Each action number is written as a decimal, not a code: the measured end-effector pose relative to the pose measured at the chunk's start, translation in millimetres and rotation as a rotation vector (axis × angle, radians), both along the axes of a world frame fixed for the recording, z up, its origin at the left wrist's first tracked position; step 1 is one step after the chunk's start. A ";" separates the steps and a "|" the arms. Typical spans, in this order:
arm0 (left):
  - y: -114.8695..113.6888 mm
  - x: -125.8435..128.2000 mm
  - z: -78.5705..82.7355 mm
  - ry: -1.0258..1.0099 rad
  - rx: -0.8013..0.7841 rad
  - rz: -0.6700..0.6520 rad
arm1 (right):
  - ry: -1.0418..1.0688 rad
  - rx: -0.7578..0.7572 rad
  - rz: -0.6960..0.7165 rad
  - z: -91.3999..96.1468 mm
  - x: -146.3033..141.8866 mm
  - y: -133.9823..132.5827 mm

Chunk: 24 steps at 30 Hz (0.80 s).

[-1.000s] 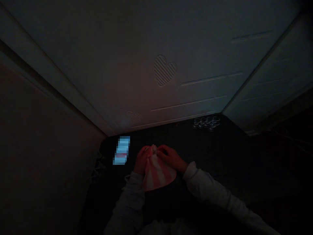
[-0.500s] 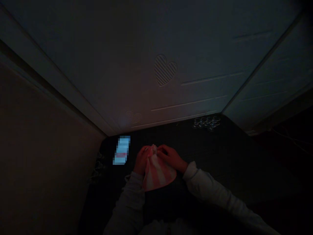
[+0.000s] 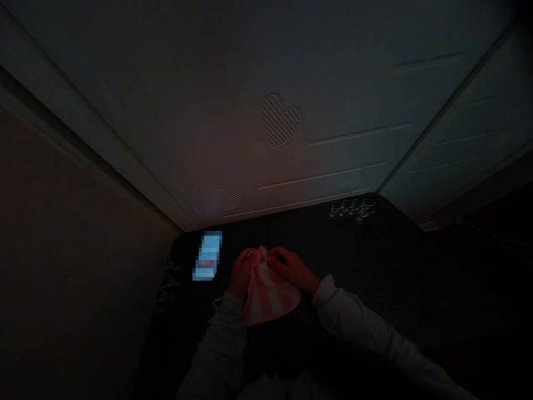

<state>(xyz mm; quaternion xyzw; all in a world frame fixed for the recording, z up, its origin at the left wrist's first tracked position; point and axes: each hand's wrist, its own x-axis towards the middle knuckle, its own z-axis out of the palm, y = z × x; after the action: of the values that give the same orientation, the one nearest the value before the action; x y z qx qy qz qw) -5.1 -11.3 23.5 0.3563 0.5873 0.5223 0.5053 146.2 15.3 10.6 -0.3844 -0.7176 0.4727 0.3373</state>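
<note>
Head view puts the striped cloth [image 3: 270, 297] to the right of the lit screen [image 3: 208, 255], and its gathered neck [image 3: 263, 255] sits right at your fingertips, between your two hands. From that neck the cloth flares toward you, so its length runs roughly from far to near, with the wide hem at your end. Your left hand [image 3: 240, 272] is the nearer to the screen; your right hand [image 3: 293, 269] meets the neck from the side away from it. Your left fingers curl closed around a fold, though their tips are hidden; your right thumb and forefinger arch into a ring and appear to pinch the neck at their tips. Neither hand looks nearer the neck than the other.

The cloth looks soft and thin, in broad pink and pale stripes, puckered above and smooth below. Well to the right of the screen stand small clear stemmed glasses [image 3: 352, 209] on the dark, fine-grained tabletop [image 3: 353, 255]; dim glass-like shapes [image 3: 166, 286] lie to its left. Behind it rises a pale panel [image 3: 187, 111] with a ribbed heart [image 3: 281, 120] in relief.
</note>
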 end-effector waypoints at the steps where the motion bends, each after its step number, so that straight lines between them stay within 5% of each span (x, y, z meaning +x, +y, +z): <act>1: 0.0 -0.4 -0.4 0.004 0.003 -0.008 | -0.002 0.003 -0.001 -0.9 -0.1 0.3; 24: 0.6 -1.5 -4.9 -0.030 0.039 -0.041 | 0.007 0.019 0.001 -1.9 -0.1 0.3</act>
<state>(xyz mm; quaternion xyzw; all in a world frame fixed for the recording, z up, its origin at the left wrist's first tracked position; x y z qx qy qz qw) -6.6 -10.7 18.6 0.3704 0.5620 0.5282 0.5177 146.1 15.6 8.8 -0.3795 -0.7209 0.4674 0.3432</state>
